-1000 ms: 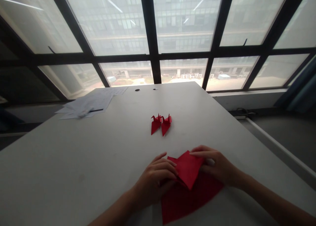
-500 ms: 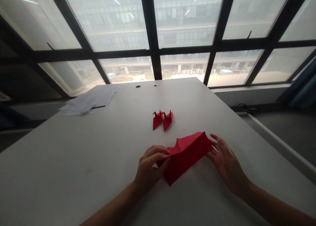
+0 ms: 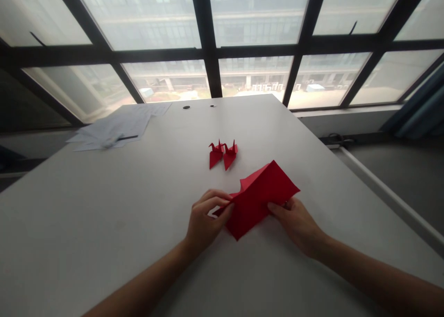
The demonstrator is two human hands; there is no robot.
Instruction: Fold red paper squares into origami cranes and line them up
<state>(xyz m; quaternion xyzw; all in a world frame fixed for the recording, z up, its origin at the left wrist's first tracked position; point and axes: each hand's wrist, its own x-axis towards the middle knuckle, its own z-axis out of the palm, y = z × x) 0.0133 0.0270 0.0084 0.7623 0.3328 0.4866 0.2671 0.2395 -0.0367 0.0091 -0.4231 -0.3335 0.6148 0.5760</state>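
Note:
A creased, partly folded sheet of red origami paper (image 3: 261, 198) is held between my two hands above the table. My left hand (image 3: 207, 219) pinches its left end between thumb and fingers. At the lower right edge, my right hand (image 3: 297, 222) grips the paper with the thumb on the near face and the fingers behind it, mostly hidden. Just beyond the paper stand two folded red paper cranes, a left one (image 3: 215, 156) and a right one (image 3: 230, 155), side by side and touching or nearly so.
The white table (image 3: 114, 215) reaches to the large windows. Loose white papers (image 3: 120, 121) lie at the far left with a dark pen (image 3: 127, 137) on them. Two small round holes show near the far edge. A blue curtain (image 3: 416, 111) hangs at right.
My right hand has gone from spread fingers beside the paper to gripping its lower right edge. The paper's right part now faces me more flatly. The view has tilted down slightly.

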